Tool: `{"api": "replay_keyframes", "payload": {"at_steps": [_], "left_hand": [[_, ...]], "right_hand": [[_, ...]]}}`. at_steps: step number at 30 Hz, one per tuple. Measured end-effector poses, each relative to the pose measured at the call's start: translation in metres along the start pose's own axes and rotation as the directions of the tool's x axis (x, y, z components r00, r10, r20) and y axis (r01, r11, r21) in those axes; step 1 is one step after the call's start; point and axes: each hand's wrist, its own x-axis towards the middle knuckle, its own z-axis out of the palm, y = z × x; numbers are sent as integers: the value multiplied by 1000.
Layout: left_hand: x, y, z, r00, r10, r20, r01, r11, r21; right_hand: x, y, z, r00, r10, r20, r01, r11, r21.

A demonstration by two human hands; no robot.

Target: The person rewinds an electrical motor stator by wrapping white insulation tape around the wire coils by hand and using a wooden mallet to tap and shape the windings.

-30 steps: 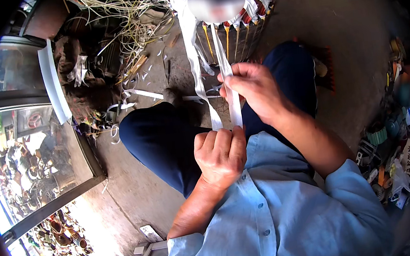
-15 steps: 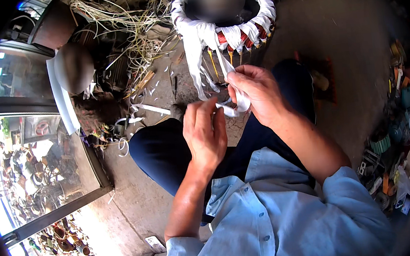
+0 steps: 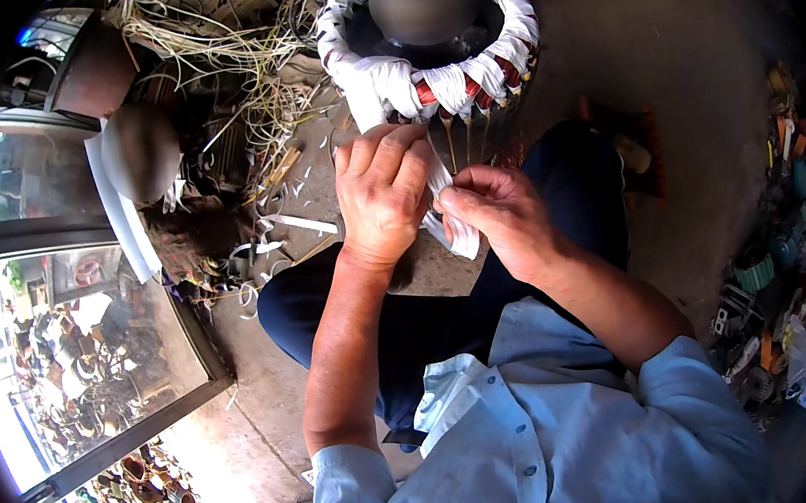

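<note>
The step in hand looks like working 1 white strip (image 3: pixel 461 237) at the near side of the white-wrapped ring (image 3: pixel 519 28), where red windings (image 3: pixel 425 93) show between wraps. The strip lies between the ring and the person's lap, its loose end nearest the body. The right hand (image 3: pixel 507 216) has a closed grip, thumb and fingertips pinching the strip. The left hand (image 3: pixel 382 190) is to its left, fingers bent over beside the strip; its fingertips are hidden, so I cannot tell whether that grip holds anything. The next move seems to call for 2-handed control, with the strip flat and untwisted.
</note>
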Motion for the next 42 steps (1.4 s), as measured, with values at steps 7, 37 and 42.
{"api": "replay_keyframes", "payload": {"at_steps": [7,37,42], "left_hand": [[10,-7,-7,997,-71,-32,63,975,-215],[-5,-23,13,540,-825,168,743,374,-555],[12,-25,-13,538,-835,115,628,306,-716]], "right_hand": [[2,-23,-8,954,-298,-34,274,913,-302],[89,-71,-18,425,-697,578,649,-211,-731],[90,-69,-17,410,-704,580,648,-223,-728]]}}
